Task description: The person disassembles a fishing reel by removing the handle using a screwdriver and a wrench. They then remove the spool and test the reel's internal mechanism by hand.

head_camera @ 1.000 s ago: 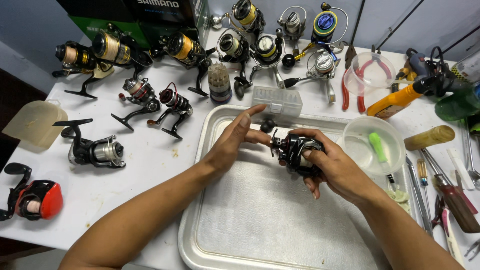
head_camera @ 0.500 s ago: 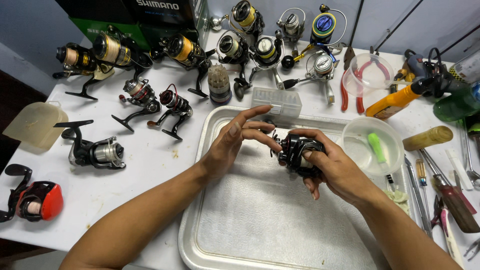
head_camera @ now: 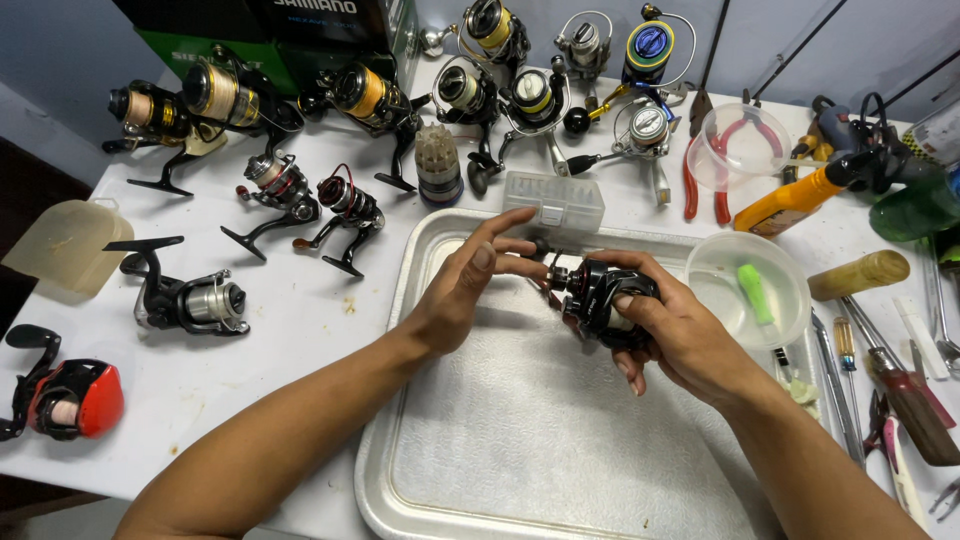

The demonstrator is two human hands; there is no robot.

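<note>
Our right hand [head_camera: 680,335] clasps a black baitcasting reel [head_camera: 600,300] over the metal tray [head_camera: 520,470]; our left hand [head_camera: 470,290], at its nine o'clock, pinches a small part on its side, fingers half spread. We judge the reel compact, dense, rigid and smooth, best gripped around the body. A clear bowl [head_camera: 750,290] sits at three o'clock.
</note>
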